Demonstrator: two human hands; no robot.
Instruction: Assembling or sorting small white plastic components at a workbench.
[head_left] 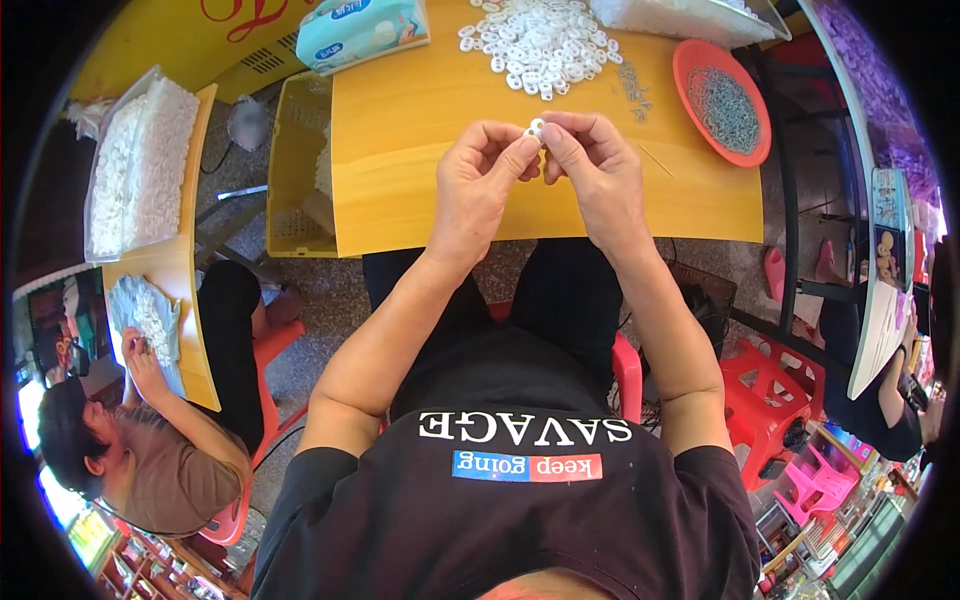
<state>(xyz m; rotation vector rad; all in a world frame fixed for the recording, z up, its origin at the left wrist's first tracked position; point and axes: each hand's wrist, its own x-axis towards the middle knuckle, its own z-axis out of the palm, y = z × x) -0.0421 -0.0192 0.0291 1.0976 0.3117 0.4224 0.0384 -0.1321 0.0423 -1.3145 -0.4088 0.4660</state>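
Between my two hands, above the wooden table [390, 150], is a small white plastic piece [537, 127] with rounded ends and holes. Thumb and fingers of my left hand [480, 180] pinch it from one side. My right hand [600, 175] pinches its other side, fingertips nearly touching the left ones. Just beyond my hands lies a heap of similar white plastic pieces [545, 45]. Right of the heap are several loose small metal screws or pins [632, 88]. A red plate [752, 150] farther right holds a pile of the same grey metal parts.
A tissue pack [365, 35] lies at the table's far left, a clear bin [690, 20] at the far right. A thin stick [657, 160] rests near my right hand. Left of the table stand a yellow crate [290, 215] and another person [160, 450] at a side table.
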